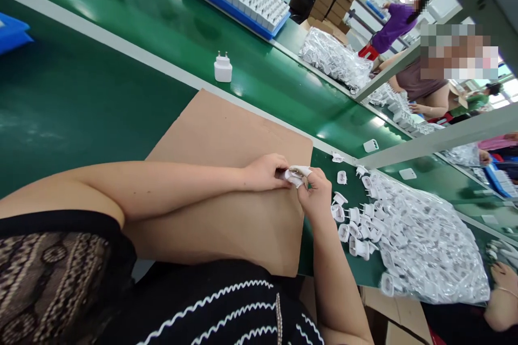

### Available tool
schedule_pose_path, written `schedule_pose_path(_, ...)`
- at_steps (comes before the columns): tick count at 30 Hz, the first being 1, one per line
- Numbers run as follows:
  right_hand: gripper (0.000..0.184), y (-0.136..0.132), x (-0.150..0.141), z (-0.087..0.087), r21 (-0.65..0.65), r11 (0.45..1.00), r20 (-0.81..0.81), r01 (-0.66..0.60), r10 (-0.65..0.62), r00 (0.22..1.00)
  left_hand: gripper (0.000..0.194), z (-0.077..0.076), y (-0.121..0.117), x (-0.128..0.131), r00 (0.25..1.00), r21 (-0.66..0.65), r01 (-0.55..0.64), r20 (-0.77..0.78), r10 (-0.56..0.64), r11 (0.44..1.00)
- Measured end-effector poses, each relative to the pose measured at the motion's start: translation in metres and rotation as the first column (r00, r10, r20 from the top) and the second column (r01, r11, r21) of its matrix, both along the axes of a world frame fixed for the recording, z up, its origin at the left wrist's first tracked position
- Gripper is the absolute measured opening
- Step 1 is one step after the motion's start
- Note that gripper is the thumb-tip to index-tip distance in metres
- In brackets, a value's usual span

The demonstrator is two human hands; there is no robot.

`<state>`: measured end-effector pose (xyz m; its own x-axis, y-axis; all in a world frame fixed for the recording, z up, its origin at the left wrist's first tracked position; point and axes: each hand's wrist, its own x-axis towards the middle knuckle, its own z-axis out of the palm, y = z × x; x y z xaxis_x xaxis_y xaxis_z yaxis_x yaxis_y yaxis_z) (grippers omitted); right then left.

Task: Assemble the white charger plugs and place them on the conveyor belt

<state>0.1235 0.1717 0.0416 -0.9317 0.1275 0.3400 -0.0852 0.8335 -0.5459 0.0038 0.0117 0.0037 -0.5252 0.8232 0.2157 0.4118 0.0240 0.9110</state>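
My left hand [267,171] and my right hand [318,194] meet over the right edge of a brown cardboard sheet [230,135]. Between them, their closed fingers grip a small white plastic charger part [294,177]; its exact shape is partly hidden by the fingertips. Something white, perhaps a finger covering, shows at the right fingers. To the right of my right hand lie several loose white plug pieces [354,215]. These spill from a clear plastic bag [437,248] full of similar pieces.
A white two-pin charger [223,69] stands on the green conveyor belt [162,38] beyond the cardboard. Further off is a blue tray [267,32] filled with white chargers. Another blue tray [14,32] sits at far left. Co-workers sit across, and a slanting metal post [441,145] crosses the right side.
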Motion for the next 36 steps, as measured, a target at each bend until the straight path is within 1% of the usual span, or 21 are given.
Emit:
schedule_pose_path(2, 0.037, 0.001, -0.001, -0.005, -0.029, 1.000, -0.008, -0.004, 0.004, 1.000, 0.028, 0.000, 0.000, 0.000, 1.000, -0.004, 0.006, 0.010, -0.006, 1.000)
schedule_pose_path(4, 0.033, -0.001, 0.000, -0.010, -0.080, 0.996, -0.007, 0.034, -0.035, 0.999, 0.030, 0.000, 0.000, 0.001, 1.000, -0.010, -0.002, 0.015, 0.003, 1.000)
schedule_pose_path(6, 0.029, -0.004, 0.001, -0.014, -0.182, 0.977, 0.011, 0.106, -0.106, 0.994, 0.034, -0.001, 0.000, 0.004, 0.999, -0.025, -0.030, 0.016, 0.030, 0.999)
schedule_pose_path(7, 0.029, -0.005, 0.002, -0.015, -0.260, 0.957, 0.020, 0.130, -0.130, 0.991, 0.035, -0.001, 0.000, 0.005, 0.999, -0.035, -0.044, 0.019, 0.044, 0.998)
schedule_pose_path(9, 0.042, -0.003, 0.002, -0.017, -0.418, 0.901, 0.004, 0.117, -0.127, 0.992, 0.036, -0.001, 0.001, 0.007, 0.998, -0.073, -0.043, 0.039, 0.046, 0.996)
schedule_pose_path(10, 0.050, -0.001, 0.002, -0.017, -0.463, 0.881, -0.024, 0.099, -0.124, 0.992, 0.037, 0.000, 0.002, 0.006, 0.998, -0.098, -0.029, 0.061, 0.035, 0.995)
schedule_pose_path(11, 0.057, 0.003, 0.000, -0.016, -0.466, 0.880, -0.059, 0.094, -0.137, 0.989, 0.039, 0.001, 0.004, 0.004, 0.996, -0.122, -0.018, 0.081, 0.028, 0.992)
schedule_pose_path(12, 0.059, 0.008, -0.003, -0.015, -0.427, 0.896, -0.092, 0.119, -0.174, 0.980, 0.041, 0.003, 0.007, 0.000, 0.995, -0.141, -0.017, 0.092, 0.030, 0.990)
schedule_pose_path(13, 0.058, 0.014, -0.007, -0.014, -0.356, 0.918, -0.110, 0.177, -0.229, 0.967, 0.044, 0.005, 0.010, -0.006, 0.995, -0.151, -0.031, 0.090, 0.045, 0.988)
schedule_pose_path(14, 0.056, 0.021, -0.012, -0.013, -0.263, 0.930, -0.101, 0.258, -0.293, 0.951, 0.046, 0.007, 0.015, -0.015, 0.995, -0.153, -0.057, 0.073, 0.069, 0.987)
schedule_pose_path(15, 0.054, 0.028, -0.018, -0.013, -0.163, 0.925, -0.066, 0.344, -0.358, 0.931, 0.048, 0.009, 0.021, -0.027, 0.994, -0.148, -0.094, 0.045, 0.101, 0.985)
schedule_pose_path(17, 0.054, 0.042, -0.032, -0.011, 0.020, 0.883, 0.061, 0.469, -0.469, 0.881, 0.049, 0.015, 0.037, -0.054, 0.985, -0.133, -0.171, -0.003, 0.173, 0.976)
schedule_pose_path(19, 0.057, 0.057, -0.045, -0.010, 0.133, 0.838, 0.179, 0.530, -0.546, 0.818, 0.049, 0.019, 0.055, -0.083, 0.967, -0.120, -0.253, -0.012, 0.253, 0.960)
schedule_pose_path(20, 0.058, 0.064, -0.051, -0.010, 0.157, 0.820, 0.210, 0.550, -0.572, 0.793, 0.048, 0.020, 0.063, -0.096, 0.958, -0.114, -0.285, -0.011, 0.286, 0.952)
schedule_pose_path(22, 0.053, 0.077, -0.057, -0.010, 0.157, 0.800, 0.230, 0.580, -0.600, 0.766, 0.048, 0.019, 0.075, -0.116, 0.946, -0.104, -0.322, -0.003, 0.323, 0.941)
schedule_pose_path(25, 0.037, 0.089, -0.057, -0.012, 0.124, 0.804, 0.220, 0.581, -0.593, 0.774, 0.049, 0.011, 0.081, -0.129, 0.944, -0.107, -0.325, 0.020, 0.329, 0.940)
schedule_pose_path(27, 0.033, 0.091, -0.052, -0.013, 0.098, 0.818, 0.203, 0.567, -0.574, 0.793, 0.050, 0.003, 0.080, -0.125, 0.951, -0.110, -0.300, 0.045, 0.307, 0.948)
schedule_pose_path(30, 0.034, 0.082, -0.044, -0.014, 0.025, 0.846, 0.167, 0.533, -0.529, 0.832, 0.049, -0.006, 0.077, -0.106, 0.976, -0.105, -0.199, 0.073, 0.207, 0.974)
schedule_pose_path(33, 0.036, 0.061, -0.038, -0.017, -0.079, 0.873, 0.123, 0.482, -0.471, 0.873, 0.048, -0.010, 0.075, -0.084, 0.995, -0.047, -0.035, 0.093, 0.039, 0.998)
schedule_pose_path(36, 0.032, 0.041, -0.035, -0.021, -0.172, 0.880, 0.072, 0.443, -0.438, 0.896, 0.046, -0.009, 0.074, -0.069, 0.987, -0.001, 0.130, 0.099, -0.129, 0.992)
